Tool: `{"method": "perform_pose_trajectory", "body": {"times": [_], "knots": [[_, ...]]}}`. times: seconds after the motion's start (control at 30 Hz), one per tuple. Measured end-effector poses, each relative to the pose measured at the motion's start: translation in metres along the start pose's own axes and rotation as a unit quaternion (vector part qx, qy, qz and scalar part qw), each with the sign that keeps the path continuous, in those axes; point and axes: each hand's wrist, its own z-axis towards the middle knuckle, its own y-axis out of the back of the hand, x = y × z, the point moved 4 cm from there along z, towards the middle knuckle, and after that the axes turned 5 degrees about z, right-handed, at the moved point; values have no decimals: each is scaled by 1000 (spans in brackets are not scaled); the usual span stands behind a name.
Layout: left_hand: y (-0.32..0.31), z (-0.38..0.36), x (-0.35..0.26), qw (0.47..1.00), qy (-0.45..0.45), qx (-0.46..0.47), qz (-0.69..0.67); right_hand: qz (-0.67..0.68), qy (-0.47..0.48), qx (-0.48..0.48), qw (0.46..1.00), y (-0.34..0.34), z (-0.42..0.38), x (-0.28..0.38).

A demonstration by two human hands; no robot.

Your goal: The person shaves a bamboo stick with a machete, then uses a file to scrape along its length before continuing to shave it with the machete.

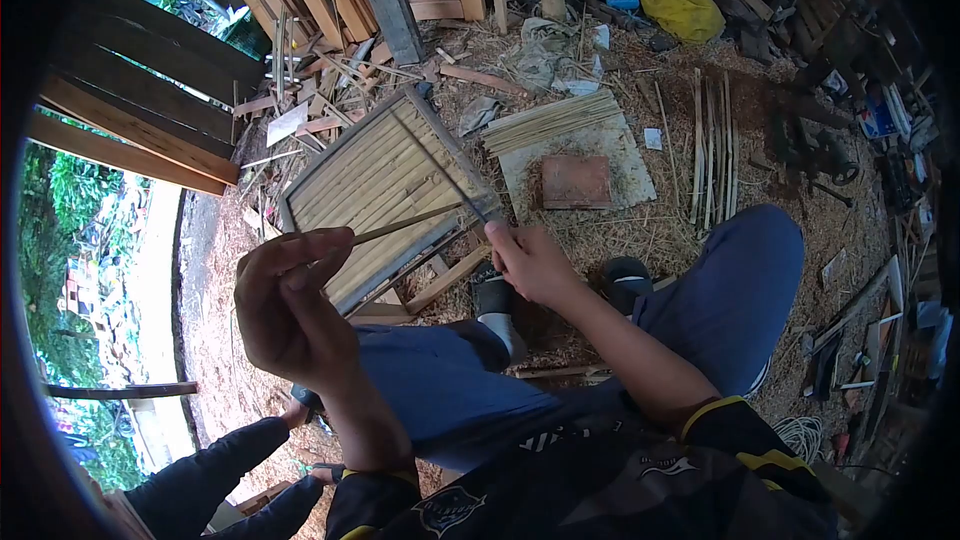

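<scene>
My left hand [300, 305] is raised at the left, fingers pinched on one end of a thin wooden strip [405, 224]. The strip slants right toward my right hand [530, 262], which is wrapped round the handle of a long thin-bladed knife [436, 162]. Its blade points up and left, over a framed panel of bamboo slats [370, 176]. The strip's far end lies close by the blade; whether they touch I cannot tell. Beyond my right hand, a reddish block [576, 182] rests on a flat sheet [515, 172] beside a bundle of thin strips [552, 123].
Long strips [711, 150] lie on the shavings at the right. A yellow bag [682, 14] is at the back. Wood scraps [325, 90] and upright boards [385, 0] stand back left. Another person's legs [215, 460] show lower left. Coiled cord [800, 437] lies lower right.
</scene>
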Motion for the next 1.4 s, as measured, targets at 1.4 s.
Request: {"method": "perform_pose_trajectory", "body": {"times": [1.4], "knots": [[-48, 2, 14, 953, 1, -4, -303, -1, -12, 16, 1000, 0, -21, 12]]}}
